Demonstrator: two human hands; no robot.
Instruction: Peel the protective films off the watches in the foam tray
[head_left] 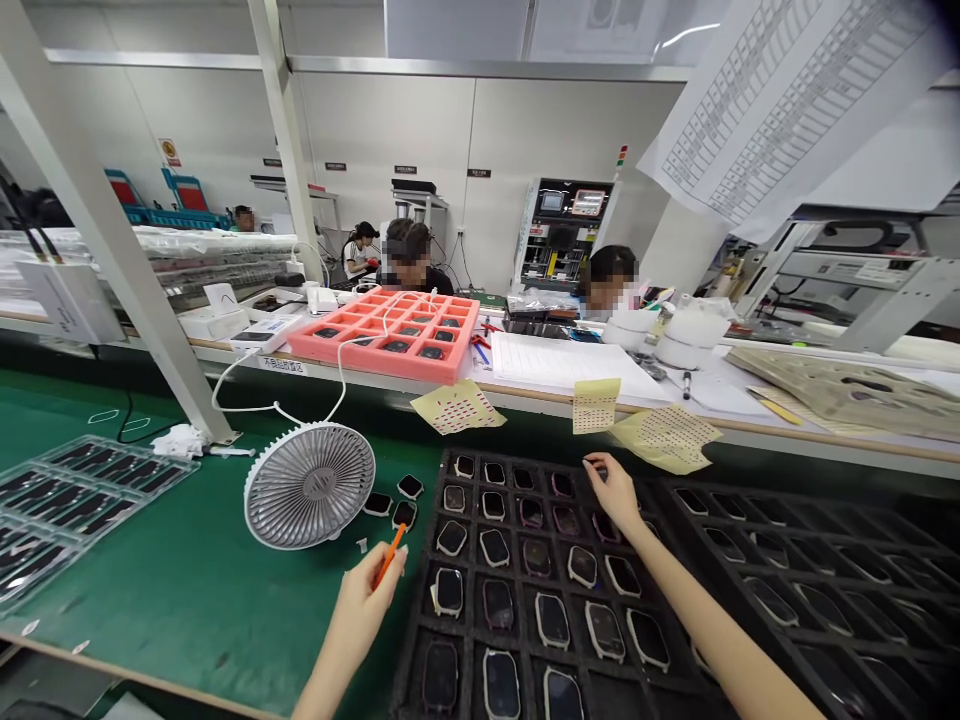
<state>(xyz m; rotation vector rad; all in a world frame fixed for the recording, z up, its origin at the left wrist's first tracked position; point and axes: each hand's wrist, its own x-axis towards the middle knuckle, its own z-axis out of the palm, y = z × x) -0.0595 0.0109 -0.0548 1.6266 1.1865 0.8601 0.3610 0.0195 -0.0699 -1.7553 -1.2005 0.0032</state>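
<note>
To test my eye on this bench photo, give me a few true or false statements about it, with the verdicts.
The left hand holds an orange stick. True.
The right hand grips the fan. False: it is over a black foam tray, and the fan sits on the green mat.
The pink tray on the far bench is empty. False: dark pieces lie in its compartments.
Yellow sheets with rows of small marks lie along the far bench edge. True.
</note>
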